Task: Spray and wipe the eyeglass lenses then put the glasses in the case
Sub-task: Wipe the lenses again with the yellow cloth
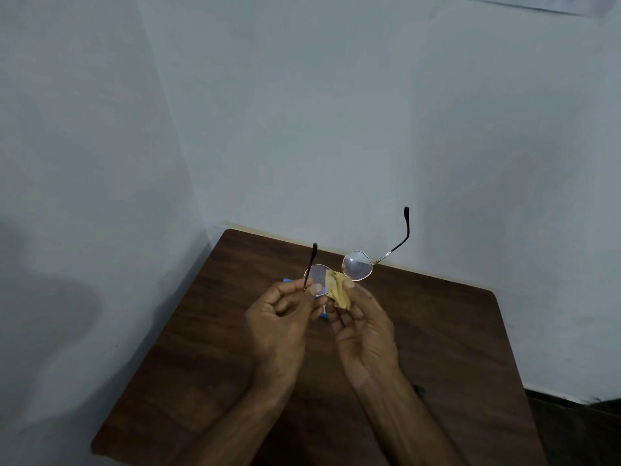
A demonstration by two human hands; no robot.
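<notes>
While the left hand (282, 317) is pinching the glasses (358, 265) by a temple, the right hand (363, 331) is clamping a tan cloth (341, 294) onto one lens. Both are hovering above the table (437, 348).

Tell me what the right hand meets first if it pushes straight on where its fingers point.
Probably the glasses: the right hand holds the tan cloth right at their lens, though depth is unclear.

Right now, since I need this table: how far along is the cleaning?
Midway. Done: spraying cannot be confirmed; no bottle shows. In hand: the left hand pinches the gold wire-framed eyeglasses by one temple while the right hand presses a crumpled tan cloth on one lens. Left: casing them; their temples are unfolded, above a flat blue object on the brown wooden table.
</notes>
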